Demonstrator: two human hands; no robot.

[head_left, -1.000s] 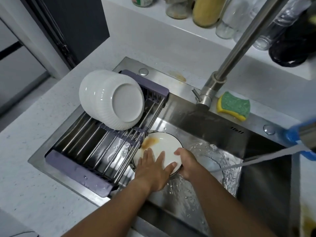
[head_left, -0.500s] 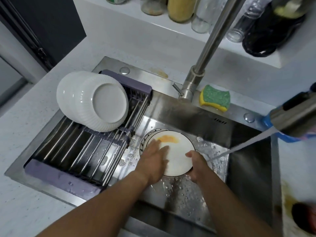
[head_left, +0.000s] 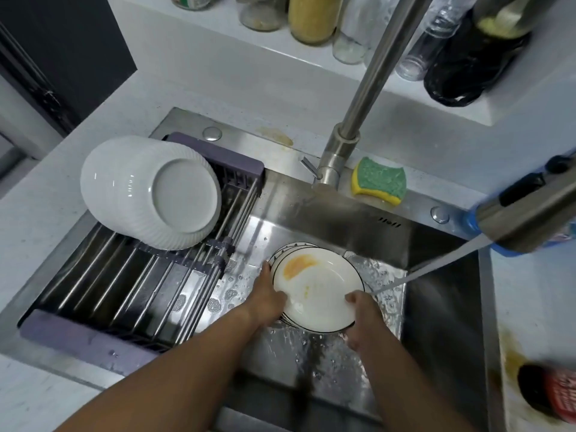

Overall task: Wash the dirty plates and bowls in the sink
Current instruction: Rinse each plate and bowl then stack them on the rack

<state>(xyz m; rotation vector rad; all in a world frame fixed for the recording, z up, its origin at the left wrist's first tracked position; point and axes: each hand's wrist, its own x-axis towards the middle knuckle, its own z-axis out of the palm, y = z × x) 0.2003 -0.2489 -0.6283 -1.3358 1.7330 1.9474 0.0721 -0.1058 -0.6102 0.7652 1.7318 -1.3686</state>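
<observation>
Centre frame, in the wet stainless-steel sink (head_left: 436,322): orange-stained round white plate with a black rim (head_left: 321,291), over a stack of similar plates (head_left: 282,249). Left hand (head_left: 268,302) grips its left rim and right hand (head_left: 363,319) its lower-right rim. The water stream (head_left: 436,266) falls just right of the plate, nearer the right hand.

The plate (head_left: 324,294) was seen as white, edged with a thin dark line and marked by an orange-yellow stain. The bowl (head_left: 149,191) was white with fine ribbing. The rack (head_left: 78,338) was framed in dull purple, the sponge (head_left: 378,180) was coloured green over yellow, and the worktop (head_left: 40,213) was speckled white.
</observation>
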